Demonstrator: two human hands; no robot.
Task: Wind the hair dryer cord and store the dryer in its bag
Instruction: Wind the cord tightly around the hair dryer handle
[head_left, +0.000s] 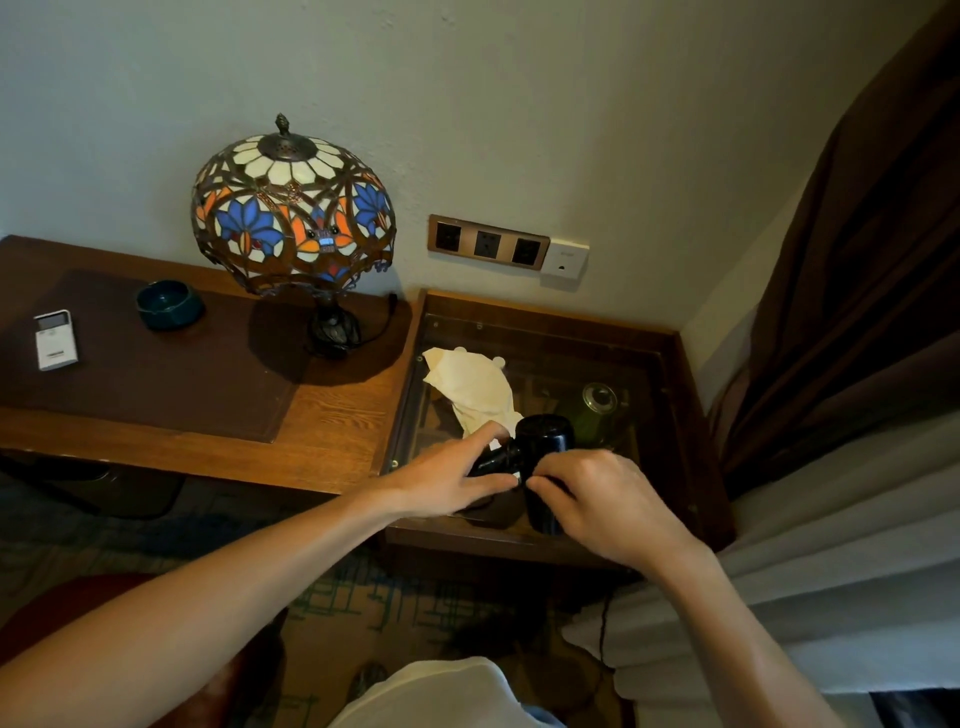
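Note:
A black hair dryer (543, 441) lies on the glass-topped side table (670, 395), barrel toward the wall. My left hand (449, 475) grips its handle from the left. My right hand (605, 499) closes on the dryer from the right, fingertips nearly meeting the left hand's; a small white piece shows between them. A dark cord (602, 629) hangs below the table's front edge. The cream cloth bag (470, 389) lies crumpled on the glass just behind the dryer.
A stained-glass lamp (293, 213) stands on the wooden desk (332, 415) at left, with a teal ashtray (169, 304) and white remote (54, 340). Wall sockets (488, 241) sit above the side table. A green glass bottle (597, 405) shows under the glass. Curtains (857, 364) hang right.

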